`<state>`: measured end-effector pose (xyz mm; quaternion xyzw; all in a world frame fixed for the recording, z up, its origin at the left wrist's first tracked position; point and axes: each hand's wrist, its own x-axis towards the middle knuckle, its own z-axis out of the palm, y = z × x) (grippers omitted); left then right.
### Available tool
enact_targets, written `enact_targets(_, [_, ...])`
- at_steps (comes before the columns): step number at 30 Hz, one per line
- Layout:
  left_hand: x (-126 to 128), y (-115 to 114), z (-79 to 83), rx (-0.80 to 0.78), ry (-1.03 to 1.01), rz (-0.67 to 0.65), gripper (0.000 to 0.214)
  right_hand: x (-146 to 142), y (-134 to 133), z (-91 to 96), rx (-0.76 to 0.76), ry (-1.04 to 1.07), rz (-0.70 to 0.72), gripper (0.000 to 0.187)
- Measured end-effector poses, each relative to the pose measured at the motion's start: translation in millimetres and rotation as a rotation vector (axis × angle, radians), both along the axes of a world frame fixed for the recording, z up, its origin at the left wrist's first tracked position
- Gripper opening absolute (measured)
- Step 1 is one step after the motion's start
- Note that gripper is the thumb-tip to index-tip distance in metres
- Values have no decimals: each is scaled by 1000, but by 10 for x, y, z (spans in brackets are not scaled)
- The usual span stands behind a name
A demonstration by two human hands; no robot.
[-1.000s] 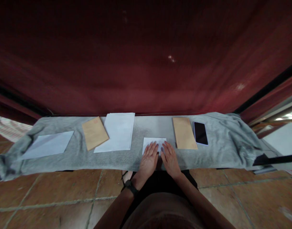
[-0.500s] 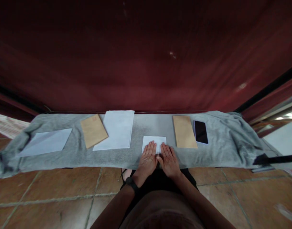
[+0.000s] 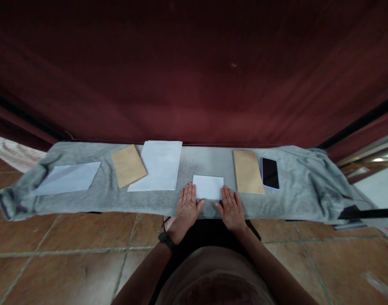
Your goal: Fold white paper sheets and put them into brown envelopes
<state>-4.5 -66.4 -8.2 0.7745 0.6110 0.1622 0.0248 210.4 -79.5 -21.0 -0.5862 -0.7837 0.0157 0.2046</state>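
Observation:
A small folded white sheet of paper (image 3: 208, 187) lies flat on the grey cloth in front of me. My left hand (image 3: 187, 206) rests flat at its left edge, fingers straight and thumb out near the lower corner. At the right edge lies my right hand (image 3: 232, 208), also flat with its fingers stretched out. Neither hand grips anything. Right of the paper is a brown envelope stack (image 3: 249, 173). A pile of larger white sheets (image 3: 163, 163) lies to the left, with a second brown envelope stack (image 3: 128, 165) overlapping its left side.
Beyond the right envelopes lies a phone (image 3: 270, 173) with a dark screen. A single white sheet (image 3: 68, 178) is at the far left. The narrow grey cloth-covered surface (image 3: 209, 159) ends at a dark red curtain (image 3: 194, 84) behind; tiled floor (image 3: 95, 237) shows below.
My hands have moved apart, from lying on top of the folded paper to its left and right edges. More of the paper shows. The view has shifted slightly.

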Motion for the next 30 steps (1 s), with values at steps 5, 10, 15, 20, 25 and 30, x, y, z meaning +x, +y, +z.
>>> enact_targets(5, [70,-18,106,22,-16,8,69,15,-2,7,-12,-13,-8,63])
enact_targets(10, [307,16,163,18,6,-285,63,28,2,-4,-27,-28,-2,61])
enact_targets(15, [475,98,116,-14,49,-425,58,40,-8,-26,-28,-36,8,57])
enact_targets(20, [449,152,140,-51,89,-503,60,78,36,-17,-45,26,1,52])
enact_targets(25, [429,167,114,-40,85,-526,63,44,219,52,-58,165,59,54])
enact_targets(30, [443,157,28,-2,106,-546,57,-129,356,74,-116,114,107,56])
